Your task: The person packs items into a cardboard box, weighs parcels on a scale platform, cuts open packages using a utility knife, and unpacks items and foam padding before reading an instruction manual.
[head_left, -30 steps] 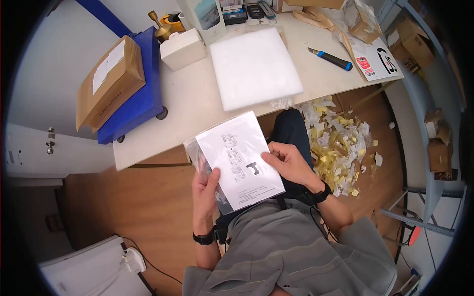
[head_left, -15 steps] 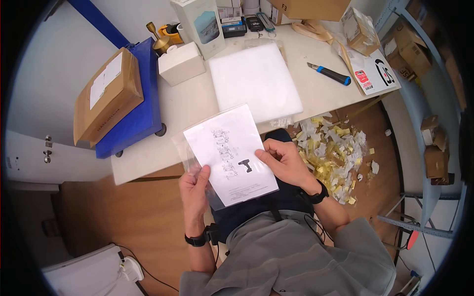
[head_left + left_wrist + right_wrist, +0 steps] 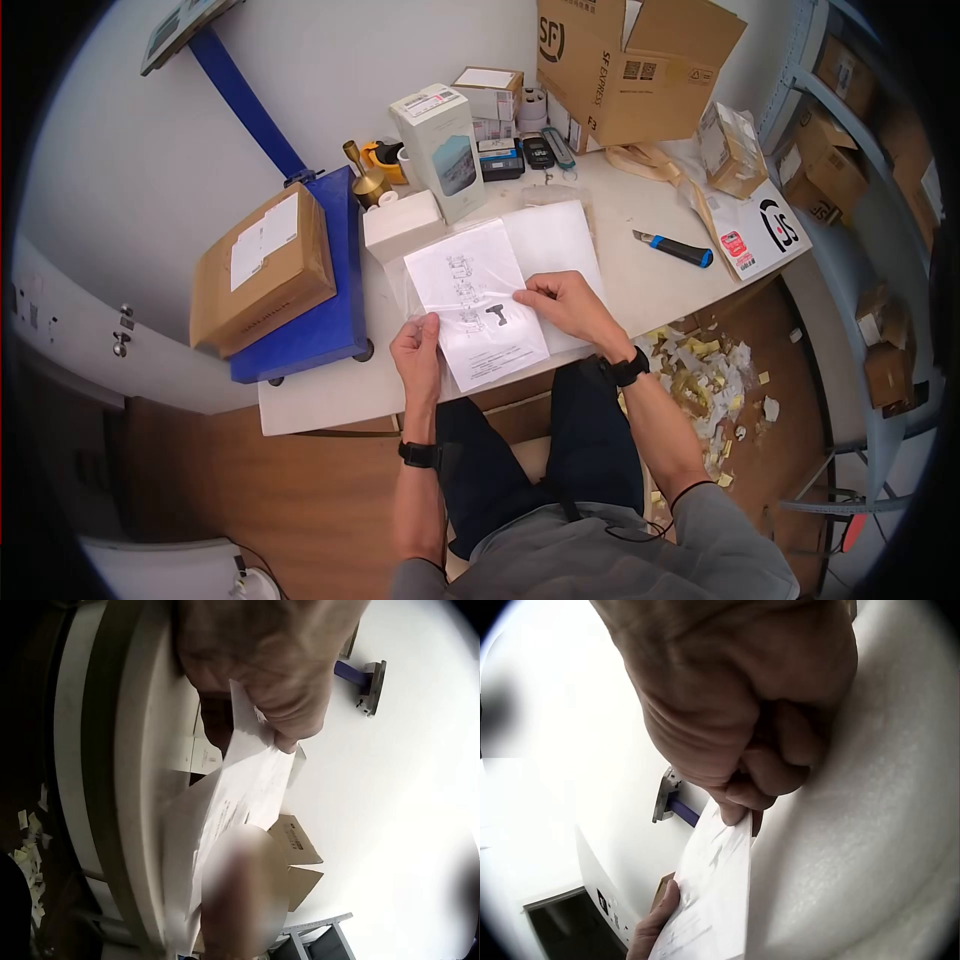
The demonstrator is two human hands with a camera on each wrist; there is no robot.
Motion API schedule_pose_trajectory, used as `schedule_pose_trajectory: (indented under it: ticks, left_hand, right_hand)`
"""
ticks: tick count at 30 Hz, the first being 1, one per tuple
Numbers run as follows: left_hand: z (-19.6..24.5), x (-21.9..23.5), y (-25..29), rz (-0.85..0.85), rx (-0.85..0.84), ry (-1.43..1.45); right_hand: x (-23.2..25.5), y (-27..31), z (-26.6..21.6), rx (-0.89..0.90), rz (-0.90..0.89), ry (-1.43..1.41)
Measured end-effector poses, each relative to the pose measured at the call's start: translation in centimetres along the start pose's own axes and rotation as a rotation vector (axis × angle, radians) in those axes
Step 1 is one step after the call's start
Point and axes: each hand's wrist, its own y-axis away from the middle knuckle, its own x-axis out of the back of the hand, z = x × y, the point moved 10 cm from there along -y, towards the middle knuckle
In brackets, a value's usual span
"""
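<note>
A white instruction leaflet [image 3: 478, 352] in a clear plastic bag, printed with line drawings and a dark drill picture, is held in both hands. My left hand [image 3: 417, 358] pinches its left edge, thumb on top. At the opposite edge my right hand [image 3: 566, 304] pinches it between thumb and curled fingers. The leaflet overlaps the white foam sheet [image 3: 562, 232] on the table in the head view. In the right wrist view the foam [image 3: 870, 825] lies close beside the right hand [image 3: 735, 712]. The left wrist view shows the leaflet [image 3: 244, 787] tilted under the left hand [image 3: 262, 660].
On the table [image 3: 640, 300] are a utility knife [image 3: 675, 250], a phone box [image 3: 440, 150], a small white box [image 3: 403, 226] and an open carton [image 3: 640, 90]. A brown parcel [image 3: 265, 265] rests on a blue scale [image 3: 345, 300] at left. Paper scraps [image 3: 700, 380] litter the floor.
Both hands have carried the leaflet forward over the table's front edge, so it now overlaps the foam sheet. The head view has tilted up, bringing more of the carton into sight.
</note>
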Motion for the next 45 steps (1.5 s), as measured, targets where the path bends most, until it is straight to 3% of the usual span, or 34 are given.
schedule_pose_trajectory:
  ticks: [3,45]
  left_hand:
    - [-1.1,0.4,0.3,-0.022,0.006,-0.023]
    - [-0.7,0.3,0.7,0.037,0.008,-0.052]
  right_hand:
    - [0.5,0.8,-0.5,0.007,0.088,0.006]
    - [0.2,1.0,0.1,0.001,0.124,0.012]
